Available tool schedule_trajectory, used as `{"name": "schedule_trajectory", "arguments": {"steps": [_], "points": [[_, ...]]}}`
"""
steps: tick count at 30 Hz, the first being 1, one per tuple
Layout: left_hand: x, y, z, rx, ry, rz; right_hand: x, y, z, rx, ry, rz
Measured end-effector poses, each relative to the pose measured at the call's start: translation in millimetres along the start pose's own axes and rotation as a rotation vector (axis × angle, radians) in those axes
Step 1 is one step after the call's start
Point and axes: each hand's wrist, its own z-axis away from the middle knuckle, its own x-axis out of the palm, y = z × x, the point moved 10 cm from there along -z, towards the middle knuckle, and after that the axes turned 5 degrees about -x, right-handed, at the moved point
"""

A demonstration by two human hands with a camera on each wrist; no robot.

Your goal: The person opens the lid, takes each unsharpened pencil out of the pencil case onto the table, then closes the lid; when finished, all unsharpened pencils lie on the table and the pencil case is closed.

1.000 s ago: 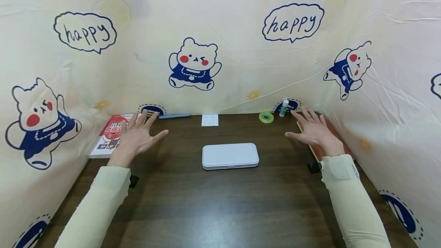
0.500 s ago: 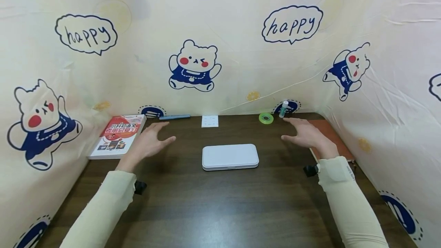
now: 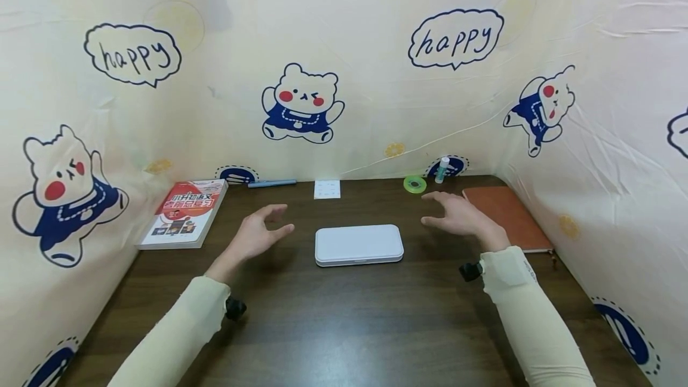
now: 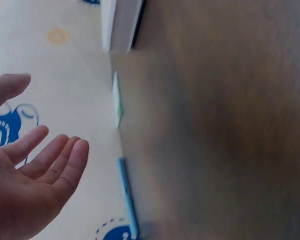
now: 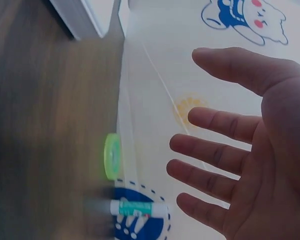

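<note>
A flat white case [image 3: 359, 245], probably a pencil box by its shape, lies closed on the dark wooden table between both hands. To its left hovers my left hand [image 3: 260, 233], thumb apart from relaxed fingers, holding nothing. On the other side, my right hand [image 3: 455, 215] is held over the table near the case's far right corner, also holding nothing. In the right wrist view the right hand's fingers [image 5: 210, 152] are spread and nearly straight. The left wrist view has the left hand's fingers [image 4: 60, 165] loosely bent with a wide gap to the thumb.
A red-and-white book [image 3: 185, 214] lies at the left, a brown notebook [image 3: 505, 217] at the right. Along the back edge are a blue pen [image 3: 272, 183], a small white card [image 3: 327, 189], a green tape roll [image 3: 415, 184] and a glue stick [image 3: 442, 170]. Printed cloth walls surround the table.
Both hands have moved inward toward the white case, the left one rightward and the right one leftward, uncovering the book and the notebook. The case has stayed in place.
</note>
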Motion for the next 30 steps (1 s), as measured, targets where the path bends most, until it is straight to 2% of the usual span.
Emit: {"name": "schedule_trajectory", "arguments": {"steps": [8,12,18,23,30], "points": [[30.3,5.2,0.7,-0.012,-0.015,0.084,20.0,-22.0,-10.4,-0.041,-0.038,-0.052],[43.5,10.4,2.8,0.01,-0.04,0.095,30.5,-33.0,-16.0,-0.078,-0.056,-0.054],[63.6,17.7,6.1,0.048,-0.084,0.017,46.7,-50.3,-22.6,-0.141,-0.087,-0.038],[78.0,20.2,6.7,0.071,-0.104,-0.045,61.6,-62.0,-27.3,-0.159,-0.124,-0.038],[88.3,30.0,8.6,0.15,-0.103,-0.114,81.9,-74.5,-31.8,-0.197,-0.17,-0.042]]}}
